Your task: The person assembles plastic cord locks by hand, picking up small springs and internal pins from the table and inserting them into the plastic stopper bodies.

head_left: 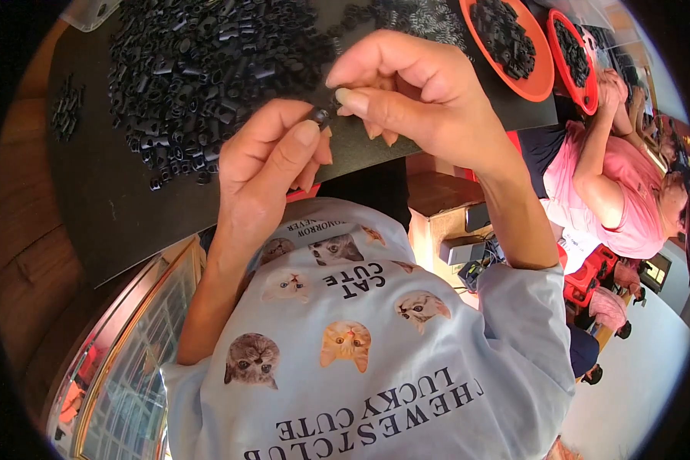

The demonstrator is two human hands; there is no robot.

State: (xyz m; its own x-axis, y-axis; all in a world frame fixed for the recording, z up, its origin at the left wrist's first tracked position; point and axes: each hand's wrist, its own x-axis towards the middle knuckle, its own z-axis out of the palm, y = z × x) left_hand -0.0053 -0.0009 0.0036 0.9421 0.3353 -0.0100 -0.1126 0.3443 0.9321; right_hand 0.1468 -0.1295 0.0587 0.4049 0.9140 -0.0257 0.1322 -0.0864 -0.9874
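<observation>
My left hand (264,157) pinches a small black plastic part (320,116) between thumb and fingertips, above the near edge of the table. Close beside it, my right hand (418,96) is closed, thumb and index fingertip drawn together next to the part. Whatever they hold is too small and too hidden to make out. Beyond my left hand spreads a large heap of black plastic parts (188,84), short and tube-like. Past my right hand lies a pile of small coiled springs (429,21).
An orange-red bowl (543,86) of black parts sits at the table's right, with a smaller red tray (590,100) beyond it. Slim black pieces (67,107) lie at the far left of the dark table (103,222). A co-worker in pink (617,184) sits to the right.
</observation>
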